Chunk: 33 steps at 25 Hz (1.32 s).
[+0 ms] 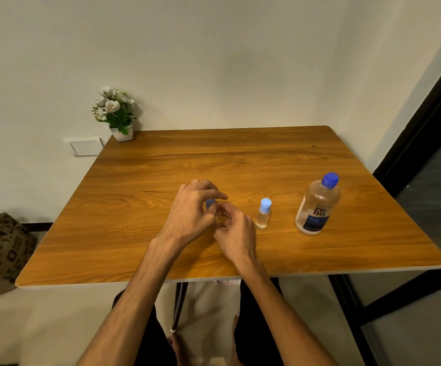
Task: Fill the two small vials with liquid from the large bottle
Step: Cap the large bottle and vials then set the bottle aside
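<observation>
Both my hands meet at the middle of the wooden table (135,233). My left hand (191,210) pinches a light blue cap (210,203) of a small vial. My right hand (235,233) grips the clear body of that vial (220,219), which is mostly hidden by my fingers. A second small vial (263,214) with a light blue cap stands upright just right of my right hand. The large clear bottle (317,206) with a dark blue cap and blue label stands further right, capped.
A small potted plant (116,114) with white flowers sits at the table's far left corner by the wall. A brown paper bag (0,252) stands on the floor at left. A dark door frame (412,143) runs along the right.
</observation>
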{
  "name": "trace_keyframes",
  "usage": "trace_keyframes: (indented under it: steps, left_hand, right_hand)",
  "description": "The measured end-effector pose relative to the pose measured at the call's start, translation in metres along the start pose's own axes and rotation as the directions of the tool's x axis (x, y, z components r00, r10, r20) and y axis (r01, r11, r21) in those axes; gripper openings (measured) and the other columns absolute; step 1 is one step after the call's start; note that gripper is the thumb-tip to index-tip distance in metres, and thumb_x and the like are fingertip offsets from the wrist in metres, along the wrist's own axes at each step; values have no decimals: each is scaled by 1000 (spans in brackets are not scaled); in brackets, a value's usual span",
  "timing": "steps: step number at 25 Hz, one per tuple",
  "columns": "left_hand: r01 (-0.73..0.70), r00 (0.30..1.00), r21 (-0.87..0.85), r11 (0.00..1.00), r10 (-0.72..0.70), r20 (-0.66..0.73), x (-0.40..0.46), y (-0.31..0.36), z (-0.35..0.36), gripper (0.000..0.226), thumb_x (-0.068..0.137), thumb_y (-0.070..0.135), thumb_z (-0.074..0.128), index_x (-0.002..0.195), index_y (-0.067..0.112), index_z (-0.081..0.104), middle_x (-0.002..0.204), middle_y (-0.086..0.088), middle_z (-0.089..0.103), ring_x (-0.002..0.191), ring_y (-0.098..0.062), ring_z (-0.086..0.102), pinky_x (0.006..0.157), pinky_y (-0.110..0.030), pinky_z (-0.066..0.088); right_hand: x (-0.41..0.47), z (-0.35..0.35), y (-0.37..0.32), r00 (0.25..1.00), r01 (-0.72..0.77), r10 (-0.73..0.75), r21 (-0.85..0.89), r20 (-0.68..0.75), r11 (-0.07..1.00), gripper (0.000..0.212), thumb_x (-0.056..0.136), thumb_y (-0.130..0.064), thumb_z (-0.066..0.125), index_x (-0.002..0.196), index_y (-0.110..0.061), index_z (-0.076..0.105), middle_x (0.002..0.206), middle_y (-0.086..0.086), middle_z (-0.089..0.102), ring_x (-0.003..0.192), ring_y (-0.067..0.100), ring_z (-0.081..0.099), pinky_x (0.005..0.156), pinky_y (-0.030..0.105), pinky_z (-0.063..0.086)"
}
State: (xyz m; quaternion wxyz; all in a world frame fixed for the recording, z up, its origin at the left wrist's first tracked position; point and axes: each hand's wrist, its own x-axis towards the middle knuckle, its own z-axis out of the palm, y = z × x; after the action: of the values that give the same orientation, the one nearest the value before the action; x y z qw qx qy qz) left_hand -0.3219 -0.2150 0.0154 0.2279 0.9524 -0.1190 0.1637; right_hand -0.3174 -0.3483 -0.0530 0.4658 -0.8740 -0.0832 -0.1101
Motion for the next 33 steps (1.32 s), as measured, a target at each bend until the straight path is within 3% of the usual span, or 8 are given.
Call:
trace_keyframes:
  steps: [5,7,10,14,18,21,26,33]
  left_hand:
    - [41,992,-422,906,-89,-93,-5,10,-3,37,68,6,52,89,14,80,77,5,75,76,-12,71,75,-38,59]
    - [67,974,-244,968,-117,-195,-4,9,1,19,78,17,64,91,18,77,85,5,69,78,-14,64,72,-39,56]
    - [178,981,48,983,-174,-85,1,-1,5,18,85,32,77,99,21,77,97,2,66,89,-19,64,75,-37,52]
    - [46,999,-16,999,-46,21,1,1,4,17,86,11,72,98,20,79,106,2,71,102,-18,64,89,-40,53]
    - [107,993,-92,990,-112,-47,-4,-7,14,35,86,20,77,120,18,73,123,0,67,109,-17,64,92,-35,54]
    - [151,977,-140,979,-169,-131,-20,-8,26,54,82,31,82,133,19,66,134,-3,60,116,-20,62,95,-39,54]
    - [1,842,-208,978,-113,-528,-42,23,46,21,84,14,75,105,10,77,110,-6,68,102,-22,66,87,-36,52]
    - [-1,913,-400,917,-163,-374,-25,79,89,23,82,17,79,105,13,73,98,4,68,79,-13,59,72,-32,54]
  right_hand:
    - [-1,3,2,998,-48,49,-13,47,999,32,83,-30,77,115,-29,71,98,-7,81,77,19,76,66,42,61]
    - [0,4,3,999,-35,35,-13,39,999,32,84,-29,77,115,-31,70,102,-9,80,84,16,77,68,41,61]
    - [2,2,2,999,-31,32,-10,32,999,36,83,-28,74,118,-33,70,106,-9,81,90,17,77,71,39,61]
    - [0,2,5,998,-13,13,1,58,1000,42,84,-22,73,124,-33,69,108,-8,81,89,17,77,72,41,63]
    - [-1,1,6,999,-4,4,7,45,1000,38,83,-21,72,118,-33,70,98,-6,81,68,19,71,65,43,60]
    - [-10,-2,11,998,-40,36,86,43,996,52,83,-33,78,133,-33,67,94,-7,81,70,5,72,69,39,64]
    - [-41,-45,23,983,-3,33,168,-179,986,31,87,-27,86,116,-22,78,94,-21,74,78,-3,73,60,18,60]
    - [-47,-133,52,821,-83,200,236,-534,968,14,87,-19,83,97,-21,74,87,-7,76,71,9,71,59,43,63]
